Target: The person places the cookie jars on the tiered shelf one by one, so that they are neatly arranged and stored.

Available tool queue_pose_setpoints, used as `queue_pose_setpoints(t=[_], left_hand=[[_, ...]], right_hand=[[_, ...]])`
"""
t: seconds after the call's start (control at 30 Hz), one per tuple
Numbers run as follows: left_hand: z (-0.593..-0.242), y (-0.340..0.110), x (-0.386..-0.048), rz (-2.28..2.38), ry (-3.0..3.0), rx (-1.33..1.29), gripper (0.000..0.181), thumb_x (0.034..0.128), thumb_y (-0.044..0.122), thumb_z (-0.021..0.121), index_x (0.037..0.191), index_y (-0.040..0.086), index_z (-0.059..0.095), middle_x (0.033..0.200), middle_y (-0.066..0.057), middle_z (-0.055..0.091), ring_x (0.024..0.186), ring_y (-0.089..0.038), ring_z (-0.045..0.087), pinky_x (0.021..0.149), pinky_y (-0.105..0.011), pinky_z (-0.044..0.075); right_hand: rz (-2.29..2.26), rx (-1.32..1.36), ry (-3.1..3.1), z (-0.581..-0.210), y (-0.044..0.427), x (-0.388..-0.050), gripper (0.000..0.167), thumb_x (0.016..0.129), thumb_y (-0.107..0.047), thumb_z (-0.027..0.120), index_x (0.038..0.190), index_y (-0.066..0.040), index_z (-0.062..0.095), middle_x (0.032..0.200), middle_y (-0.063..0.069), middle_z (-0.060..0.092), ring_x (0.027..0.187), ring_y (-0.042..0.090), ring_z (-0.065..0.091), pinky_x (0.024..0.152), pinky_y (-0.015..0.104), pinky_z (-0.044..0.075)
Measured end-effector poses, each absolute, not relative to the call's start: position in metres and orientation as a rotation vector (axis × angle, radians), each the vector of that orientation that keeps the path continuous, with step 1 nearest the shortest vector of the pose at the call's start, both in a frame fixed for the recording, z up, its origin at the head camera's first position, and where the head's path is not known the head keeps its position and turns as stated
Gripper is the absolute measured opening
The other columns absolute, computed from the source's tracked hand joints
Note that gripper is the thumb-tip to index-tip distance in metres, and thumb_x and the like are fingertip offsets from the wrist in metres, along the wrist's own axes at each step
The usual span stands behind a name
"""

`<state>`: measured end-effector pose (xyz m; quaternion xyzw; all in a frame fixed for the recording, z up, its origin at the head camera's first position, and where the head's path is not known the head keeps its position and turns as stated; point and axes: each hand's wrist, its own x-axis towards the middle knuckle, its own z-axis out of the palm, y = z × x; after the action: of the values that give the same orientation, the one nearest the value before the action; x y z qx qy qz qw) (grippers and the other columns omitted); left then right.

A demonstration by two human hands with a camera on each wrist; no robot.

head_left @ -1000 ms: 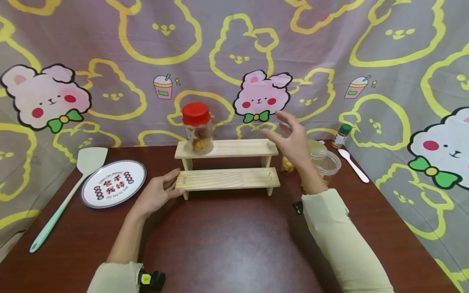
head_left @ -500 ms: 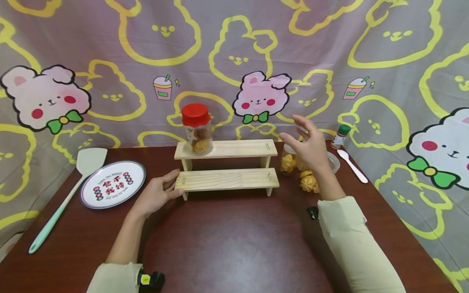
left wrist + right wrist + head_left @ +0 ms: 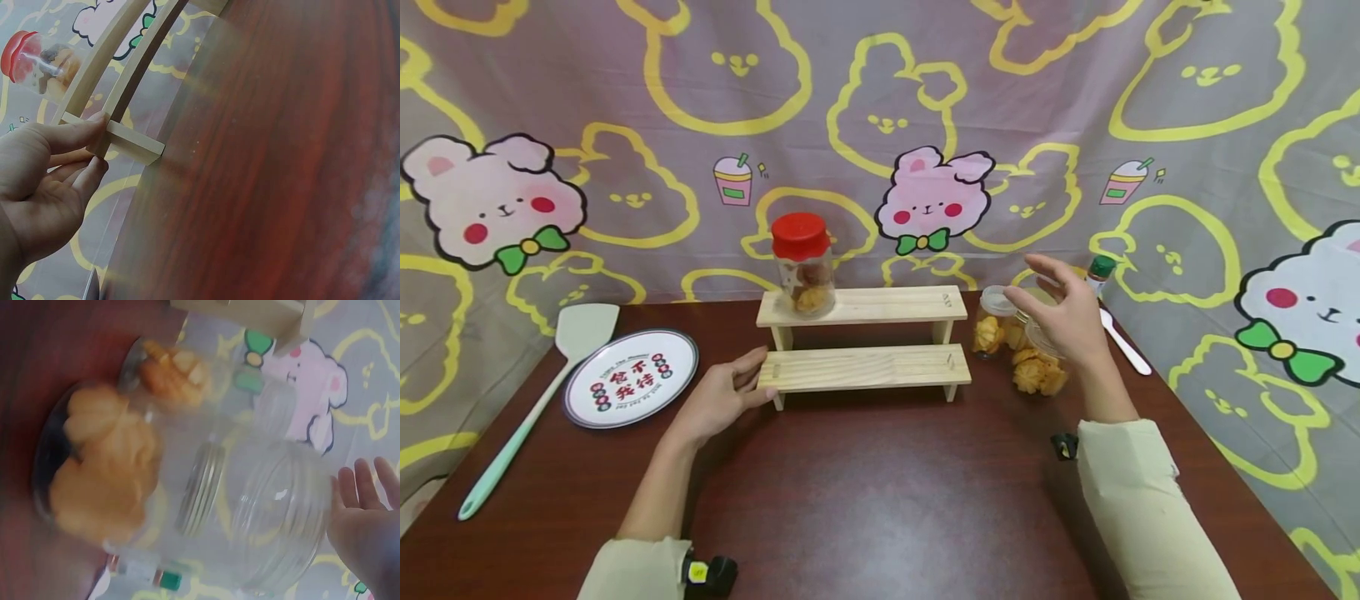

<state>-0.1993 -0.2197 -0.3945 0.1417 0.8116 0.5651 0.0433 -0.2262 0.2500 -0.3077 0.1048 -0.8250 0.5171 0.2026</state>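
My left hand [image 3: 718, 400] pinches the left end of the lower board of a two-step wooden shelf [image 3: 865, 368]; in the left wrist view the thumb and fingers [image 3: 94, 178] close on the board. A clear jar with a red lid [image 3: 801, 265], cookies inside, stands on the upper step. My right hand [image 3: 1067, 317] is raised with fingers apart, holding nothing, over clear jars right of the shelf. The right wrist view shows a wide-mouthed jar [image 3: 281, 512] with cookies at its bottom, close to the right hand [image 3: 369, 519]. A smaller jar of cookies [image 3: 988, 333] stands beside it.
A white plate with red lettering [image 3: 631, 377] and a spatula with a mint handle [image 3: 520, 433] lie at left. At right are a white spoon [image 3: 1126, 343] and a small green-capped bottle [image 3: 1100, 272], partly hidden by the hand. A patterned cloth [image 3: 865, 92] hangs behind.
My right hand has moved right and slightly down, from beside the upper step to over the jars, uncovering the smaller jar. The left hand stays on the shelf.
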Motion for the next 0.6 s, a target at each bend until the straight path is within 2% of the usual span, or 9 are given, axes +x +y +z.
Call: queue_pose_setpoints(t=[0.2,0.3,0.5,0.6], left_hand=[[-0.395,-0.218,-0.200,1.718,2.492,0.431,0.070,0.0923,-0.002,0.071,0.149,-0.016,0.033,0.159,-0.029,0.028,0.141,-0.034,0.036,0.103,-0.018,0.044],[-0.394,-0.218,-0.200,1.712,2.498,0.426,0.070,0.0924,-0.002,0.071,0.149,-0.016,0.033,0.159,-0.029,0.029,0.141,-0.034,0.036,0.103,-0.018,0.044],[-0.394,-0.217,-0.199,1.714,2.494,0.426,0.070,0.0924,-0.003,0.071,0.149,-0.016,0.033,0.159,-0.030,0.028,0.141,-0.036,0.036,0.103,-0.018,0.044],[-0.393,-0.217,-0.199,1.715,2.493,0.429,0.070,0.0922,-0.003,0.071,0.149,-0.017,0.033,0.159,-0.030,0.028,0.140,-0.036,0.036,0.103,-0.018,0.044]], right_hand=[[1.396,0.235,-2.348,-0.315,0.272,-0.223,0.063,0.092,-0.021,0.077,0.146,-0.003,0.052,0.146,0.017,0.051,0.136,0.034,0.048,0.117,0.045,0.040],[1.377,0.198,-2.358,-0.319,0.282,-0.220,0.062,0.092,-0.022,0.078,0.145,-0.004,0.054,0.143,0.010,0.054,0.131,0.025,0.051,0.114,0.043,0.043],[1.342,0.272,-2.301,-0.328,0.299,-0.219,0.054,0.088,-0.008,0.080,0.138,0.001,0.059,0.125,-0.009,0.058,0.111,0.003,0.058,0.100,0.016,0.048],[1.335,0.321,-2.304,-0.332,0.306,-0.219,0.054,0.087,-0.003,0.080,0.136,0.002,0.060,0.123,-0.013,0.059,0.110,-0.003,0.059,0.097,0.011,0.049]])
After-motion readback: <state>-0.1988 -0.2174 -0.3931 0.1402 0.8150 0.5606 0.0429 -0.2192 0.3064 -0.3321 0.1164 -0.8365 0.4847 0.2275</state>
